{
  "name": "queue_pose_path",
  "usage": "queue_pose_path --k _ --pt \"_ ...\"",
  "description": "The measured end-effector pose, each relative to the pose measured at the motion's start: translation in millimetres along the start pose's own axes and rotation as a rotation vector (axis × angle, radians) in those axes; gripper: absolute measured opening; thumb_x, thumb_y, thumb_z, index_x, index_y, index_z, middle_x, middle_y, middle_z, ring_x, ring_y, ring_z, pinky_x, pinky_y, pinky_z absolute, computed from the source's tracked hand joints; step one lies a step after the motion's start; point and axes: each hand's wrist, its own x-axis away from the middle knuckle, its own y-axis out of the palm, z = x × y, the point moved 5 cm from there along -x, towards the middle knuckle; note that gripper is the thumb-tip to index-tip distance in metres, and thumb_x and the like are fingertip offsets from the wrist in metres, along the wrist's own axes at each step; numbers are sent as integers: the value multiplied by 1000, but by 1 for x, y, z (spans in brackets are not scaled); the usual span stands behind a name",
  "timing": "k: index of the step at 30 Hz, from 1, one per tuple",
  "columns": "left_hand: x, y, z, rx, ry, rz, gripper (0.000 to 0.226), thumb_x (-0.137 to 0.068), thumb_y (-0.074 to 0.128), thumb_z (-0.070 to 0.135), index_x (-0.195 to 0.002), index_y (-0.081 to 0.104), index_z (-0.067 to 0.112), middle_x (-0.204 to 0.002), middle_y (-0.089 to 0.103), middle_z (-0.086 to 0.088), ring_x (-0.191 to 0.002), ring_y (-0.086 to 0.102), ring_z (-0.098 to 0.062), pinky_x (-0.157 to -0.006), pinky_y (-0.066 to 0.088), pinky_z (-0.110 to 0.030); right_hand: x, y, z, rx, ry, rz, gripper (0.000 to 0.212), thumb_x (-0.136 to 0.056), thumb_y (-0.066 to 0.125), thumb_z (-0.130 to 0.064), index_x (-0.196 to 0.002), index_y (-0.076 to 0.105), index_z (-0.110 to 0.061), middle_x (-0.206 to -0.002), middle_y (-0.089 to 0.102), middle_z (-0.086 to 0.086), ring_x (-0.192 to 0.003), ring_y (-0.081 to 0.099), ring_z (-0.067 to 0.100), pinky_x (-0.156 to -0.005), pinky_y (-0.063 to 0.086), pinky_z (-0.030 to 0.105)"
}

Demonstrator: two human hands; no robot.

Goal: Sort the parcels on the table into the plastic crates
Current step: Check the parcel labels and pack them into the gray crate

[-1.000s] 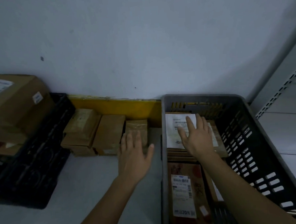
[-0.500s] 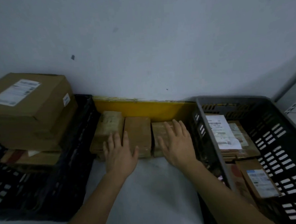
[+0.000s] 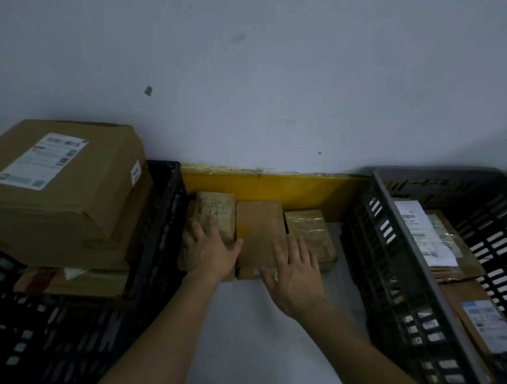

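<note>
Three brown parcels lie side by side on the white table [image 3: 254, 338] against a yellow back strip. The left parcel [image 3: 218, 211] carries handwriting, and my left hand [image 3: 209, 250] rests flat on its near end with fingers spread. The middle parcel [image 3: 259, 232] lies between my hands. My right hand [image 3: 294, 269] lies flat with straight fingers over the near edge of the middle parcel and the taped right parcel [image 3: 310, 233]. A black crate [image 3: 161, 255] stands at the left, a grey crate [image 3: 396, 257] at the right.
A large cardboard box [image 3: 61, 196] with a white label sits on other parcels in the black crate. Several labelled parcels [image 3: 442, 240] lie in the grey crate. A grey wall [image 3: 269, 73] closes off the back.
My right hand left the grey crate and came left onto the table parcels. My left hand slid left and forward onto the handwritten parcel. The view swung left.
</note>
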Motion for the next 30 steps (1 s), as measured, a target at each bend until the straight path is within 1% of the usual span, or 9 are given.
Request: queue_pose_path --k 7,11,16,18,20,22,25,27,30 --pt "-13 -4 -3 84 -32 66 99 -91 60 72 -166 8 35 -174 1 -12 -150 23 -49 -110 46 -59 -1 9 14 -61 26 5 92 -96 2 -76 -172 18 -27 -180 12 14 -166 6 38 -133 12 55" --pt "1 -23 -8 434 -22 131 93 -84 59 67 -163 18 43 -169 29 -2 -146 41 -38 -112 46 -59 -5 0 17 -196 46 65 88 -98 7 -75 -169 26 -27 -177 24 10 -164 14 35 -132 18 51" --pt "50 -39 2 1232 -58 20 47 -82 62 59 -128 60 55 -136 66 4 -119 68 -22 -98 61 -52 4 -24 -3 -896 82 36 81 -103 49 -72 -169 31 -30 -172 33 -8 -157 31 12 -124 28 32" --pt "70 -32 7 1443 -78 -56 52 -83 65 56 -132 64 38 -135 70 -4 -119 71 -27 -97 63 -50 11 -37 -16 -1253 85 -21 81 -97 60 -73 -166 36 -38 -167 43 -16 -152 41 5 -123 38 34" --pt "88 -22 12 1535 -101 -137 62 -83 68 58 -138 65 28 -134 73 -8 -122 71 -31 -104 58 -56 18 -51 -27 -1420 40 -18 68 -97 68 -66 -157 46 -45 -152 60 -20 -138 57 1 -109 54 30" --pt "102 -14 16 1559 -81 -201 62 -91 61 53 -143 63 20 -135 73 -10 -126 70 -30 -110 53 -56 26 -62 -34 -1448 47 43 60 -95 79 -54 -147 49 -51 -139 67 -19 -124 66 -3 -98 60 27" --pt "109 -13 14 1493 -75 -215 41 -106 48 35 -139 67 19 -133 74 -9 -125 70 -26 -113 50 -54 35 -68 -29 -1325 104 211 70 -81 86 -55 -142 50 -59 -137 64 -23 -124 63 -4 -101 58 29" --pt "107 -22 12 1397 -55 -151 33 -108 50 18 -135 68 25 -130 76 -5 -119 73 -24 -104 56 -48 44 -72 -22 -1181 92 290 86 -77 88 -55 -152 45 -52 -143 55 -24 -130 52 -11 -103 51 18" --pt "110 -54 21 1302 49 -11 38 -106 60 9 -141 61 25 -134 70 5 -117 72 -10 -84 59 -25 57 -77 -16 -1002 81 345 102 -76 90 -53 -162 37 -37 -147 41 -21 -127 36 -27 -92 36 -4"
